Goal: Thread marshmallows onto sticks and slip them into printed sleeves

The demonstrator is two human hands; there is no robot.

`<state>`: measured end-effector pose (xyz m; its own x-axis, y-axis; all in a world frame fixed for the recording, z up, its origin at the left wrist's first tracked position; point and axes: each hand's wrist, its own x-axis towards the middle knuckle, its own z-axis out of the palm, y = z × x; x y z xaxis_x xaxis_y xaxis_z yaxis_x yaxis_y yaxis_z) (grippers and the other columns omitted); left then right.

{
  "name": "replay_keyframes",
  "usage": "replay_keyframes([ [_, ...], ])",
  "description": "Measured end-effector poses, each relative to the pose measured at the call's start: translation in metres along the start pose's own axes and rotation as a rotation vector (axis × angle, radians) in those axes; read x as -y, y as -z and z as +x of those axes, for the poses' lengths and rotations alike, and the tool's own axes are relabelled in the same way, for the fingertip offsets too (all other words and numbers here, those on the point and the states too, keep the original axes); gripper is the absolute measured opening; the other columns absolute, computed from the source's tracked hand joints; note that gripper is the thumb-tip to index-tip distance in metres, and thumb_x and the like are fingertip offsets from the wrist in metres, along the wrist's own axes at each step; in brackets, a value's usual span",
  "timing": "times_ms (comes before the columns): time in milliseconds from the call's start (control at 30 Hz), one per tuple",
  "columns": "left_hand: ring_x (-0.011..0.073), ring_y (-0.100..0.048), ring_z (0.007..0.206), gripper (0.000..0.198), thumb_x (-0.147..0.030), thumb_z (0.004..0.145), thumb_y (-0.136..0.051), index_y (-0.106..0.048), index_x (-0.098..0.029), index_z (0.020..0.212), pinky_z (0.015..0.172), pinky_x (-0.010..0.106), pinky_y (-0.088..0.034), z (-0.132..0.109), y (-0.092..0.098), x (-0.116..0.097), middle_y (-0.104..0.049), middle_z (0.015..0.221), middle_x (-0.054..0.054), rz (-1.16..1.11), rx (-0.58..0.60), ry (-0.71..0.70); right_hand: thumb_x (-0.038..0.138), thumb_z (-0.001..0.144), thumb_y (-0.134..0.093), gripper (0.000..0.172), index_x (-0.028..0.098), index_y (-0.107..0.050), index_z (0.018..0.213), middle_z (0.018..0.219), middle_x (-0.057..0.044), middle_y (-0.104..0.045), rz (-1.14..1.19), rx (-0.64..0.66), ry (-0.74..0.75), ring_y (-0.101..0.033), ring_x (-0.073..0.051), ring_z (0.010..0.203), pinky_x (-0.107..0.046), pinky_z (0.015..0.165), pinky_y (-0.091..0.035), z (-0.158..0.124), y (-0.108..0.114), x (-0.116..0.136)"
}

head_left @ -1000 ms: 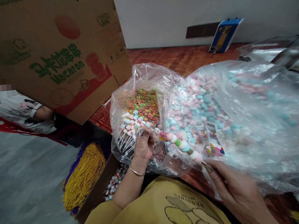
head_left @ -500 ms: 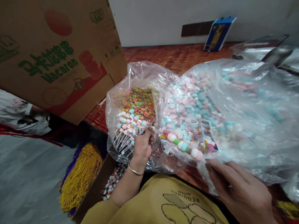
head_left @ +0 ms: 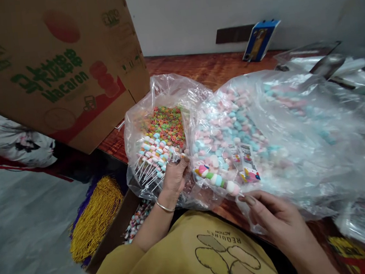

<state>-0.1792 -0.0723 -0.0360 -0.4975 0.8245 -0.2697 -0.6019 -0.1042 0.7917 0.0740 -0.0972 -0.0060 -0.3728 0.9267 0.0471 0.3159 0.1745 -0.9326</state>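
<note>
A: What is the setting?

B: A red-brown wood-grain table (head_left: 188, 64) meets a pale wall (head_left: 174, 17) beyond the marshmallow bag (head_left: 302, 173). A blue box (head_left: 262, 41) stands behind the bag, a metal scoop (head_left: 328, 66) lies toward its right rear, and gold bead strands (head_left: 96, 218) bunch above the grey floor (head_left: 19, 221) to its left.

A: Any readable lettering?

B: Left of the bag, a carton (head_left: 78, 91) says "Macaron" under green Chinese characters. On the near side, a mustard shirt (head_left: 162, 259) reads "REQUIRES ACTION." Print on the sachet (head_left: 248, 163) atop the bag is too small to read.

A: And the hands?

B: The right hand (head_left: 277, 214) pinches the stick end of a candy skewer (head_left: 217, 179), slanting over the bag's near-left part. By the bag's left edge, the left hand (head_left: 175, 174) has its fingers curled closed, on what I cannot tell.

A: Any change?

B: Half a second earlier, a gap separated the right fingertips from the skewer; now they meet.
</note>
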Motion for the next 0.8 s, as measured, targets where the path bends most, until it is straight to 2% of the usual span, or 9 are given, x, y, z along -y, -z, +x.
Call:
replay_keyframes([
  [67,0.0055,-0.046,0.051,0.053,-0.042,0.042,-0.1,-0.063,-0.015,0.069,0.049,0.02,-0.035,-0.001,-0.002,0.0,-0.056,0.058,-0.006,0.028,-0.002,-0.014,0.041,0.096,-0.059,0.025,0.022,-0.075,0.091,0.062,0.001,-0.066,-0.013,-0.025,0.034,-0.06,-0.015,0.052,-0.022,0.046,-0.047,-0.001,-0.002,-0.001],
  [167,0.0048,-0.044,0.05,0.051,-0.038,0.042,-0.1,-0.062,-0.015,0.066,0.048,0.019,-0.032,-0.002,-0.005,0.0,-0.055,0.056,-0.007,0.063,-0.022,-0.024,0.031,0.095,-0.062,0.015,0.023,-0.074,0.096,0.078,-0.001,-0.072,-0.126,-0.123,0.172,-0.066,-0.016,0.066,-0.023,0.056,-0.05,-0.003,-0.006,0.0],
  [300,0.0051,-0.043,0.048,0.048,-0.038,0.046,-0.099,-0.06,-0.015,0.062,0.047,0.02,-0.032,-0.002,-0.007,0.003,-0.053,0.053,-0.007,0.115,-0.002,-0.022,0.022,0.095,-0.062,0.01,0.022,-0.071,0.094,0.073,0.001,-0.066,-0.246,-0.212,0.332,-0.06,-0.013,0.061,-0.023,0.057,-0.047,-0.005,-0.012,0.004],
  [367,0.0053,-0.045,0.049,0.046,-0.037,0.048,-0.098,-0.06,-0.015,0.062,0.049,0.02,-0.035,-0.001,-0.007,0.006,-0.055,0.054,-0.007,0.121,0.015,-0.021,0.021,0.095,-0.061,0.009,0.021,-0.07,0.091,0.071,0.001,-0.064,-0.253,-0.227,0.34,-0.059,-0.013,0.06,-0.023,0.057,-0.047,-0.005,-0.014,0.004],
  [467,0.0086,-0.058,0.06,0.042,-0.034,0.049,-0.098,-0.065,-0.015,0.067,0.062,0.021,-0.046,0.0,-0.009,0.008,-0.065,0.065,-0.003,0.051,0.051,-0.005,0.024,0.096,-0.061,0.012,0.022,-0.069,0.087,0.07,0.002,-0.065,-0.216,-0.223,0.268,-0.058,-0.013,0.058,-0.023,0.055,-0.045,-0.007,-0.016,0.0],
  [533,0.0141,-0.067,0.072,0.041,-0.033,0.051,-0.098,-0.069,-0.015,0.074,0.073,0.026,-0.052,-0.001,-0.013,0.008,-0.072,0.078,0.002,-0.029,0.107,0.064,0.029,0.097,-0.06,0.016,0.022,-0.07,0.085,0.07,0.001,-0.066,-0.172,-0.201,0.193,-0.058,-0.013,0.058,-0.023,0.055,-0.044,-0.009,-0.019,-0.004],
  [600,0.0174,-0.069,0.077,0.037,-0.031,0.056,-0.096,-0.071,-0.014,0.078,0.078,0.031,-0.056,-0.003,-0.019,0.009,-0.073,0.081,0.004,-0.104,0.16,0.141,0.035,0.097,-0.061,0.02,0.021,-0.071,0.085,0.073,0.0,-0.067,-0.102,-0.187,0.112,-0.059,-0.014,0.062,-0.025,0.057,-0.045,-0.01,-0.023,-0.009],
  [700,0.011,-0.065,0.07,0.023,-0.02,0.068,-0.088,-0.071,-0.013,0.08,0.081,0.029,-0.056,-0.007,-0.03,0.009,-0.067,0.072,0.0,-0.248,0.191,0.192,0.045,0.094,-0.064,0.027,0.02,-0.072,0.089,0.071,-0.001,-0.064,0.116,-0.156,-0.076,-0.056,-0.016,0.063,-0.027,0.059,-0.044,-0.01,-0.033,-0.015],
  [800,0.0045,-0.057,0.064,0.019,-0.009,0.076,-0.079,-0.071,-0.013,0.093,0.078,0.022,-0.054,-0.01,-0.039,0.008,-0.061,0.073,-0.004,-0.394,0.217,0.244,0.055,0.091,-0.066,0.038,0.018,-0.072,0.096,0.055,0.004,-0.049,0.524,-0.053,-0.322,-0.045,-0.013,0.053,-0.028,0.057,-0.044,-0.009,-0.044,-0.021],
])
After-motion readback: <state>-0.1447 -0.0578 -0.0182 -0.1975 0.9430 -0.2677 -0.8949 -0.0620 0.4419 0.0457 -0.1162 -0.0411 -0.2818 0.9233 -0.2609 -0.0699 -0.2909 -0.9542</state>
